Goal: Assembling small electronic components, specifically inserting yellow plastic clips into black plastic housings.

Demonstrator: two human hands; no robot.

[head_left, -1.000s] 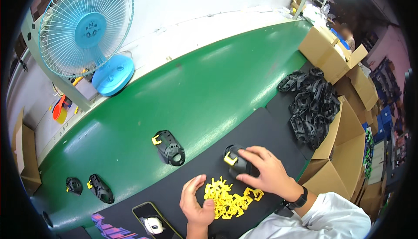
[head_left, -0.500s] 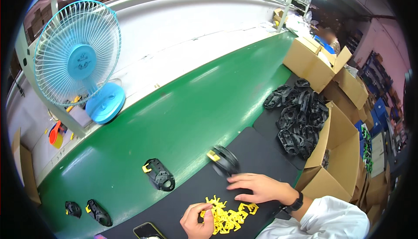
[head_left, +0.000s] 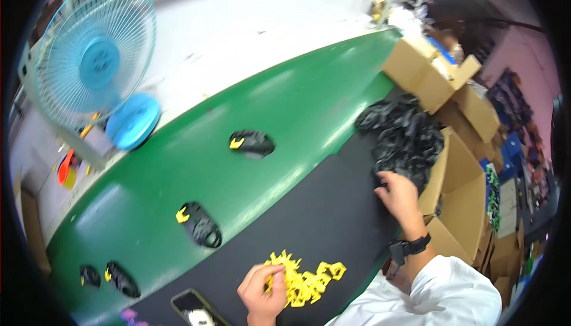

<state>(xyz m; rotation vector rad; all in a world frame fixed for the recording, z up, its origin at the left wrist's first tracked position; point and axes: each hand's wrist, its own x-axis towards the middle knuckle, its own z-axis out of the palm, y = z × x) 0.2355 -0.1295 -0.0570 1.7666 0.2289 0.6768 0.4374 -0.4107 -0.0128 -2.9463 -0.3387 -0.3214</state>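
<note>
My right hand [head_left: 398, 196] is at the near edge of a heap of black plastic housings [head_left: 404, 139], fingers reaching forward and apart, with nothing seen in them. Motion blurs the heap. Against the left side of a pile of small yellow plastic clips [head_left: 309, 284] rests my left hand [head_left: 260, 290], its fingers curled in. Whatever they may hold is hidden. Beyond the dark mat, on the green surface, lie a black housing with a yellow clip on its end [head_left: 252, 143] and a second such housing [head_left: 201, 225].
A phone [head_left: 196, 309] lies on the black mat [head_left: 285, 213] left of my left hand. Two more black housings [head_left: 122, 278] sit at far left. An open cardboard box [head_left: 455, 189] stands right of the heap. A blue fan [head_left: 98, 61] stands beyond the green surface.
The housing that was blurred beside my right hand now lies farther off on the green surface. My right hand has moved up and right to the heap. The whole view has shifted slightly.
</note>
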